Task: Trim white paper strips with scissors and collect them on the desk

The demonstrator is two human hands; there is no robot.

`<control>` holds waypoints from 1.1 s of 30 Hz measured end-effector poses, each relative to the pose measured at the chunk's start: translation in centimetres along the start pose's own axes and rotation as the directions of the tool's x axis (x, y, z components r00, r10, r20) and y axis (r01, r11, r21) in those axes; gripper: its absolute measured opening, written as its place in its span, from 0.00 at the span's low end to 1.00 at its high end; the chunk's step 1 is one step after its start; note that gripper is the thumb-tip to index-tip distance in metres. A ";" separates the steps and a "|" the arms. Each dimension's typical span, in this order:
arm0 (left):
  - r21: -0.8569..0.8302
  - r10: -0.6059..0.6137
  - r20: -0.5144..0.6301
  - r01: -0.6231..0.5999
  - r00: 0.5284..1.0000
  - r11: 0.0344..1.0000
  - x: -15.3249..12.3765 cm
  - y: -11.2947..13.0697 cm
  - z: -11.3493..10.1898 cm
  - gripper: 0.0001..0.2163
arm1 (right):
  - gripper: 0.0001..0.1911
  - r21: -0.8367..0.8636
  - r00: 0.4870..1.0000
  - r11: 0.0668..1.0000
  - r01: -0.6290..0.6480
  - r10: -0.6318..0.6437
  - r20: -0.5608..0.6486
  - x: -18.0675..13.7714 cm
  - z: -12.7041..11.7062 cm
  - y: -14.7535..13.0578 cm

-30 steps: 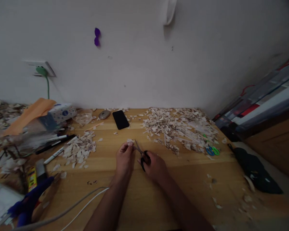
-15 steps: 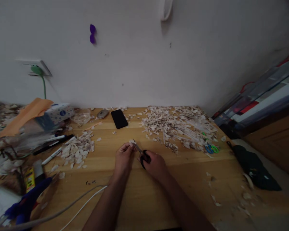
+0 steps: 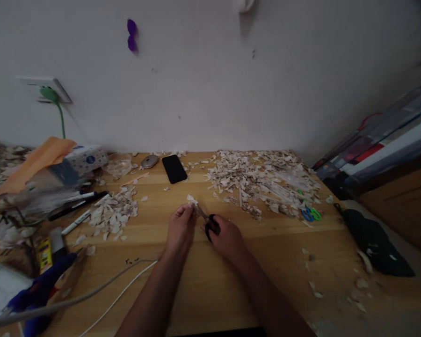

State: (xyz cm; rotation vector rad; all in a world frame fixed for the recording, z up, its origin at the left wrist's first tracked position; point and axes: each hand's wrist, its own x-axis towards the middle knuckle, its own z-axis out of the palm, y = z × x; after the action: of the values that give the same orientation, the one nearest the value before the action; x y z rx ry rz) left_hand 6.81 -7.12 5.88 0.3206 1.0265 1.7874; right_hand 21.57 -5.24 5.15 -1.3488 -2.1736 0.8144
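My left hand pinches a small pale piece, like a shell or paper scrap, above the wooden table. My right hand grips black-handled scissors, whose blades point up-left and meet the pale piece. Both hands are close together near the table's middle. To the left lies a small pile of cut pale pieces. A much larger heap of pale scraps spreads at the back right.
A black phone and a round metal disc lie near the wall. Markers, a tissue box, a blue glue gun and cables crowd the left. Small blue-green scissors and a black cloth lie on the right.
The view tilted slightly down. My hands stayed together; the scissor blades closed in on the pale piece, which my left hand lifted a little.
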 end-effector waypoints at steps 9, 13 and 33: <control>0.079 -0.030 0.078 0.024 0.997 0.997 0.1 -1.1 -0.8 0.13 | 0.06 -0.003 1.000 1.000 -0.020 0.020 0.009 0.3 -0.1 0.1; 0.092 -0.040 0.062 0.034 0.997 0.995 0.0 -0.9 -0.7 0.13 | 0.06 -0.001 0.999 1.000 -0.030 0.030 0.017 0.3 -0.2 0.1; 0.200 0.055 -0.040 -0.046 0.998 0.979 -0.8 -1.3 0.1 0.14 | 0.08 -0.095 0.998 0.994 -0.045 0.049 0.037 0.2 -0.1 -0.1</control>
State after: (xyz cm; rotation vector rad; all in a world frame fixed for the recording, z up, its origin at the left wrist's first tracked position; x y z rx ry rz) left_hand 8.03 -7.58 5.13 0.4349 1.2431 1.7465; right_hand 21.52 -5.06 5.29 -1.4462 -2.2435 0.7701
